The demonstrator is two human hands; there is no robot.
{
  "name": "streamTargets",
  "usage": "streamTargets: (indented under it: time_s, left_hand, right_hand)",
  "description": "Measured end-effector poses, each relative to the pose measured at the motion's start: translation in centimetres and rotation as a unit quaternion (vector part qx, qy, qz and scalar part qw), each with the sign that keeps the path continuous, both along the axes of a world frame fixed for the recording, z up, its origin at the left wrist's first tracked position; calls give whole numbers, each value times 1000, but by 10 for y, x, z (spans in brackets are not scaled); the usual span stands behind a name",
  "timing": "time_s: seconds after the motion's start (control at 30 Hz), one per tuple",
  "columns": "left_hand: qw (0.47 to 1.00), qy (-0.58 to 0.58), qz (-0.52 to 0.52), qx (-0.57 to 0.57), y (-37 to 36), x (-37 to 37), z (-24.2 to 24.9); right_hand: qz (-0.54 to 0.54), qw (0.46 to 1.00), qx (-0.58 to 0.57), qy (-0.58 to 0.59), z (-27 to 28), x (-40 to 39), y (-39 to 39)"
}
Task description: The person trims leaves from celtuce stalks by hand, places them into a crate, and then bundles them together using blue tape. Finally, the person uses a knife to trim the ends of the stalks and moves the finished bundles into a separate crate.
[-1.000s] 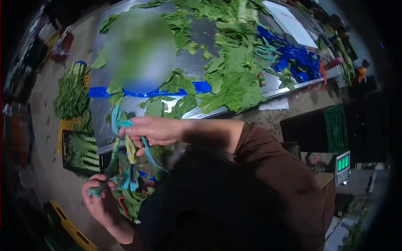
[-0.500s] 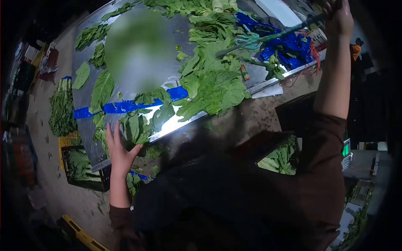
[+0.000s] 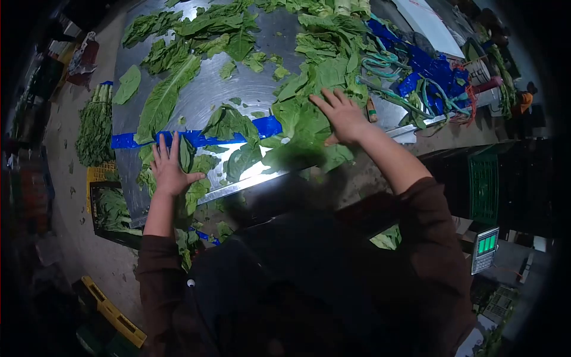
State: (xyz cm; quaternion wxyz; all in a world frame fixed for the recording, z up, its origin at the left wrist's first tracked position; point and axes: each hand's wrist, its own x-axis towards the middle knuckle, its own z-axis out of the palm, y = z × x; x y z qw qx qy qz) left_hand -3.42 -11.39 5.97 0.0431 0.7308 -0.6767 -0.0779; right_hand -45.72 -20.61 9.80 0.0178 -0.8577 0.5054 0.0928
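My left hand [image 3: 169, 169] rests at the front left of the metal table, fingers spread over loose green leaves [image 3: 199, 184] near a strip of blue tape [image 3: 208, 140]. My right hand [image 3: 345, 119] lies with fingers apart on a heap of broad leaves [image 3: 291, 119] toward the right. Neither hand grips anything. Just right of the right hand is a small wooden-looking handle [image 3: 371, 110]. Beyond it, a teal rope [image 3: 386, 62] lies in loops beside blue plastic [image 3: 437, 77].
The metal table [image 3: 205, 83] carries scattered leaves. Bundled greens [image 3: 95, 128] stand left, above a black crate [image 3: 110, 235] of vegetables. A green crate [image 3: 483, 187] and a scale with a lit display [image 3: 485, 247] are at right. A yellow crate edge [image 3: 113, 312] shows lower left.
My right hand has let go of a long green rope-like piece and come down onto the leaves. That piece now seems to lie at the right. My left hand stays near the front edge.
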Motion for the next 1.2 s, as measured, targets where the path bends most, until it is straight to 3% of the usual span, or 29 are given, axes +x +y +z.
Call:
streamTargets:
  time_s: [0.07, 0.1, 0.17, 0.23, 0.3, 0.4, 0.47, 0.6, 0.67, 0.73, 0.8, 0.87, 0.93, 1.0, 1.1, 1.2]
  left_hand:
    - [1000, 18, 10, 21, -9, 12, -23]
    - [999, 28, 13, -30, -11, 7, -18]
    - [998, 35, 44, -41, -12, 3, -26]
    - [993, 43, 69, -84, -18, -6, -23]
    - [991, 62, 58, -101, -20, 11, -34]
    - [985, 134, 40, -106, -9, 26, -33]
    - [970, 194, 122, -84, -6, 35, -34]
    - [943, 249, 132, -176, 3, 46, -43]
    - [930, 241, 139, -240, 4, 34, -20]
    - [909, 283, 138, -272, 1, 25, -4]
    - [889, 346, 135, -268, -5, 12, 16]
    - [911, 294, 104, -271, -18, 5, 20]
    - [929, 238, 76, -272, -27, 3, 22]
    - [940, 225, 137, -215, -34, 7, 18]
    - [954, 190, 157, -168, -30, 26, -16]
    - [974, 104, 128, -153, -20, 40, -64]
  right_hand:
    - [-45, 997, 53, -24, -4, 30, -21]
    - [-88, 989, 112, -49, -6, 50, -30]
    - [-105, 983, 69, -137, -36, 88, -57]
    - [-149, 943, 173, -243, -28, 141, -65]
    - [30, 922, 178, -344, -14, 167, -52]
    - [17, 907, 142, -396, 18, 149, -101]
    - [-105, 938, -64, -323, 0, 104, -170]
    - [-355, 914, -69, -184, -22, 1, -242]
    - [-396, 905, -53, -146, -44, -20, -254]
    - [-395, 882, 6, -257, -104, -28, -282]
    - [-344, 920, 101, -156, -63, 41, -239]
    - [-184, 962, 92, -181, -60, 109, -203]
    - [5, 945, 180, -272, -55, 165, -163]
    - [175, 943, 169, -228, -30, 187, -134]
    - [128, 923, 144, -332, 1, 181, -167]
    - [-39, 946, 25, -320, -16, 142, -252]
